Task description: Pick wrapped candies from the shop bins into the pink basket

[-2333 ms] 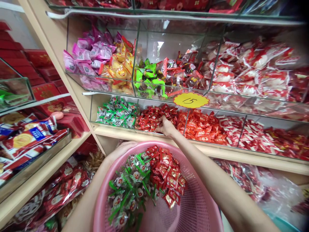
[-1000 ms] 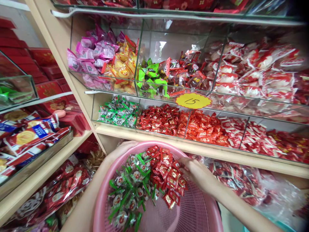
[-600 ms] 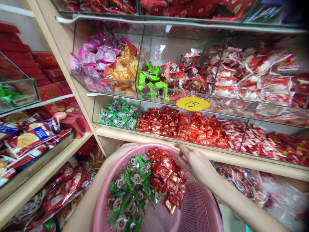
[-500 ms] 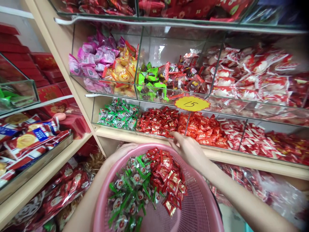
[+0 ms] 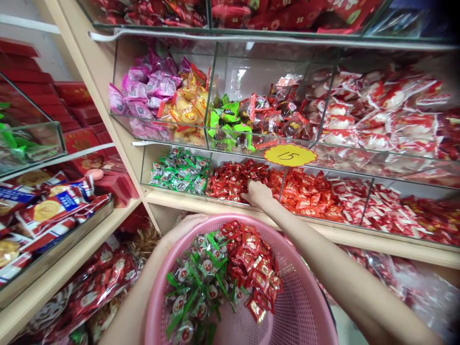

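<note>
A pink plastic basket holds green-and-clear wrapped candies on its left and red-and-gold wrapped candies on its right. My left hand grips the basket's far left rim, its fingertips partly hidden behind it. Beyond the rim, my right hand reaches into the shelf compartment of small red wrapped candies. Its fingers are curled down at the candies; whatever they pinch, if anything, is hidden.
Orange-red candies lie right of my right hand, green-and-white ones to the left. Above are a clear-fronted bin row and a yellow tag marked 15. Packaged snacks fill the left shelf.
My right hand has moved forward and left, from above the basket's far rim into the red candies. My left hand stays on the rim. The whole view has shifted slightly.
</note>
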`<state>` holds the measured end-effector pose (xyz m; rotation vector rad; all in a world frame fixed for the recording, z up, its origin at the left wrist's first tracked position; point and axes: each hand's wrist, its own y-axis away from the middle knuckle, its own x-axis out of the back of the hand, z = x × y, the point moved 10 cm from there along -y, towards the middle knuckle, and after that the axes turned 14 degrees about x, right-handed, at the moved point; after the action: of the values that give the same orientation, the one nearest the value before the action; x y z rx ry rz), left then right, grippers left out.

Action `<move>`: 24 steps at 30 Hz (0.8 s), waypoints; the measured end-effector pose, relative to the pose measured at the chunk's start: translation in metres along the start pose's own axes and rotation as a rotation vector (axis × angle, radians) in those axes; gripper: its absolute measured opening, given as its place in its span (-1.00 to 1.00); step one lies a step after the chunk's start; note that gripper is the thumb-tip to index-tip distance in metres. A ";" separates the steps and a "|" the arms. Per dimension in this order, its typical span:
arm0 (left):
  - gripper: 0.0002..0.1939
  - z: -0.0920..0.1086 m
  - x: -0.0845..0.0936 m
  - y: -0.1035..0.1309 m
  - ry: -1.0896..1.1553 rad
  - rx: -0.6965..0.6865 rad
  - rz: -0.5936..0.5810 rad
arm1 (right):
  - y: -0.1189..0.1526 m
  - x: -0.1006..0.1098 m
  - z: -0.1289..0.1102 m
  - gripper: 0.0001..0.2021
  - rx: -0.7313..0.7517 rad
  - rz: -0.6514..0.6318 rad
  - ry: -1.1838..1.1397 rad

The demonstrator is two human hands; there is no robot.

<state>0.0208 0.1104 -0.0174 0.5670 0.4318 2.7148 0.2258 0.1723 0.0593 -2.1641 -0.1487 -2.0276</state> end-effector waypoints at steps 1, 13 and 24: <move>-0.64 0.000 0.000 0.000 0.008 0.002 -0.003 | -0.001 -0.002 0.001 -0.62 -0.011 -0.007 -0.003; -0.67 0.003 0.000 0.003 0.031 0.007 -0.007 | 0.006 0.000 0.003 -0.63 -0.049 0.004 -0.023; -0.67 -0.003 0.004 -0.003 0.012 0.018 0.019 | 0.045 0.053 -0.008 -0.72 0.084 0.209 0.027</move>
<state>0.0171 0.1135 -0.0196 0.5626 0.4560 2.7368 0.2306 0.1244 0.1100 -2.0090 -0.0030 -1.8987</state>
